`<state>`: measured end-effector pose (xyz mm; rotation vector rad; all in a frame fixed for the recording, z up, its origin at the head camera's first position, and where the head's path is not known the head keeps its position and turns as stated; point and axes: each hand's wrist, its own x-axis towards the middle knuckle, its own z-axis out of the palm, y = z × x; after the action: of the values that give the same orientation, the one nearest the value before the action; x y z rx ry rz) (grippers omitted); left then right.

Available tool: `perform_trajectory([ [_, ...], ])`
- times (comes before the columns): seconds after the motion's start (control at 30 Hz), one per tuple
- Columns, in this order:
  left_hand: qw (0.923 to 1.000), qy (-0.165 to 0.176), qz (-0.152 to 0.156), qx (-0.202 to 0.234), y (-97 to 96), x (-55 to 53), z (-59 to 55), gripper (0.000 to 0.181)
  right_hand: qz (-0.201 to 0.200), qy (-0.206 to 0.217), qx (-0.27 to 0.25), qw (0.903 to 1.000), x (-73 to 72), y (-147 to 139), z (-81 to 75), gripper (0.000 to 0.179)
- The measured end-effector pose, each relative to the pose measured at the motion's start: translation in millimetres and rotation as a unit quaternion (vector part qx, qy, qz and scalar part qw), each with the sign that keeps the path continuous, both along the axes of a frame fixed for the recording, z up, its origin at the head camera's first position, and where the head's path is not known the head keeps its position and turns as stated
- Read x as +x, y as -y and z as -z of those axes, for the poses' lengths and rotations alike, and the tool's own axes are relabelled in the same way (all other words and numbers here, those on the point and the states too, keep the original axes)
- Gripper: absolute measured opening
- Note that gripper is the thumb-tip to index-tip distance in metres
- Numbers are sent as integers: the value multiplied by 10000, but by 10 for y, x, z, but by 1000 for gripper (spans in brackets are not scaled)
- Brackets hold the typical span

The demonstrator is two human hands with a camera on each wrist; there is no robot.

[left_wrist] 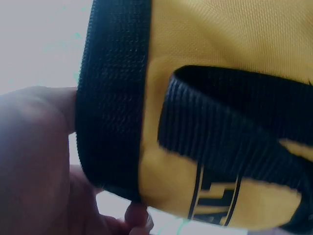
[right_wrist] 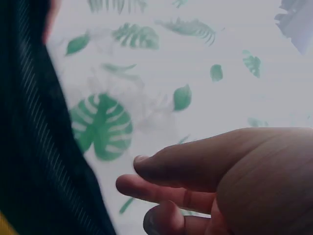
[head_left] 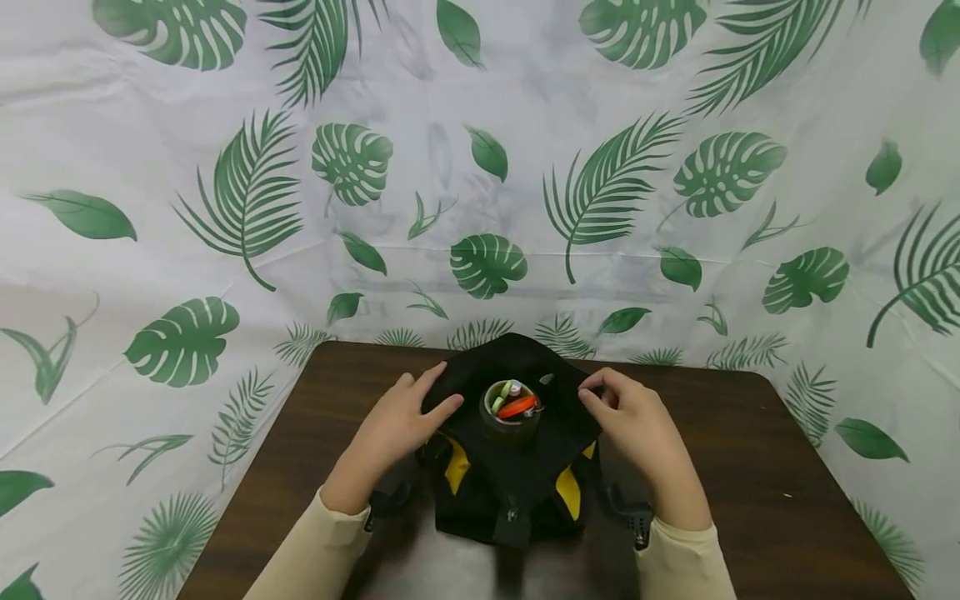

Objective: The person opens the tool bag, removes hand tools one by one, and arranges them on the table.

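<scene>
A black bag (head_left: 480, 508) with yellow panels stands on the table, its black top spread out. On that top sits a round, cup-like container (head_left: 510, 429), dark with a pale rim. It holds an orange item (head_left: 517, 407), a pale green one (head_left: 502, 393) and a silvery piece. My left hand (head_left: 397, 425) touches the bag's left edge, thumb and fingers spread. In the left wrist view a black webbing strap (left_wrist: 220, 132) crosses the yellow fabric (left_wrist: 220, 34). My right hand (head_left: 633, 417) is beside the right edge, fingers loosely bent; the right wrist view shows its fingertips apart from the bag.
The dark brown wooden table (head_left: 750, 467) extends on both sides of the bag. Behind it hangs a white cloth (head_left: 420, 192) printed with green leaves. A small pale speck (head_left: 787, 495) lies on the right part of the table.
</scene>
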<state>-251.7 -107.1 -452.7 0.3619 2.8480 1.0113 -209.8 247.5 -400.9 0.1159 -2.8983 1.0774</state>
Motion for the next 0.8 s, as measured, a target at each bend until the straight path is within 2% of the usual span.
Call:
perform_trajectory([
  [0.17,9994,-8,344,-36,115,-1,24,80,-214,40,-544,9983,47,108,-139,29],
  [0.33,9967,-87,800,-35,190,-19,3,79,-507,445,-926,9934,-41,289,-308,39],
  [0.43,9958,2,908,-60,195,-15,17,82,-607,741,-924,9911,-168,425,-359,39],
  [0.63,9959,190,875,-120,197,18,51,88,-771,1315,-579,9866,-493,670,-406,34],
  [0.8,9952,349,916,-27,205,32,49,90,-952,1714,-434,9796,-739,789,-354,35],
])
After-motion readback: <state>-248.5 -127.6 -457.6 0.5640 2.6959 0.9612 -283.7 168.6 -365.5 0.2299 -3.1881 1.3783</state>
